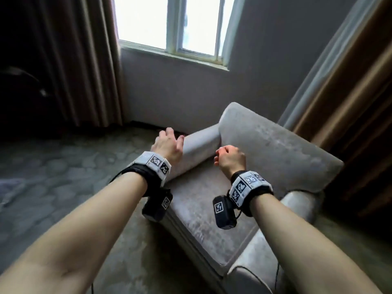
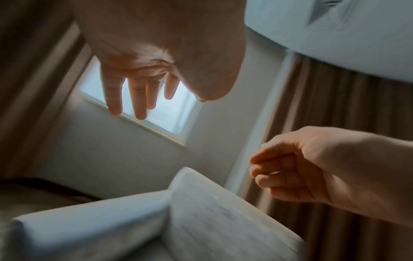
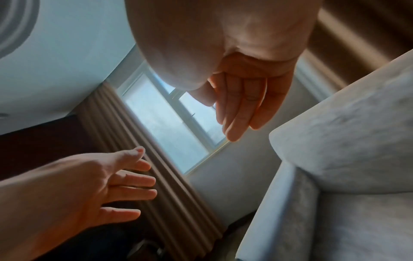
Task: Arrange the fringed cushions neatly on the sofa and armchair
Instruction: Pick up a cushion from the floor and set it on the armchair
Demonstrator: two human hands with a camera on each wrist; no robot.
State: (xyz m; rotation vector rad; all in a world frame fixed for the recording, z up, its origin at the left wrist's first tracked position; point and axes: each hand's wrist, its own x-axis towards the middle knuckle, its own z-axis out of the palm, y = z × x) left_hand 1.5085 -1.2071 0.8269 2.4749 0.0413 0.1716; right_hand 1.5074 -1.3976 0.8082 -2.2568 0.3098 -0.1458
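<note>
No fringed cushion shows in any view. A pale grey velvet armchair (image 1: 275,153) stands in front of me, its seat (image 1: 203,209) bare. My left hand (image 1: 169,143) hovers over the near end of the chair's left armrest (image 1: 201,141), fingers spread and holding nothing. My right hand (image 1: 230,158) hangs above the back of the seat, close to the backrest, fingers loosely curled and empty. The left wrist view shows the left hand's fingers (image 2: 138,98) straight and the right hand (image 2: 290,169) beside them. In the right wrist view the right hand's fingers (image 3: 241,109) hang relaxed near the armchair (image 3: 346,159).
A window (image 1: 176,24) sits in the grey wall behind the chair. Brown curtains hang at the left (image 1: 84,60) and right (image 1: 350,92), the right one close behind the backrest. Patterned carpet (image 1: 63,177) spreads to the left, with dark furniture (image 1: 21,85) at the far left.
</note>
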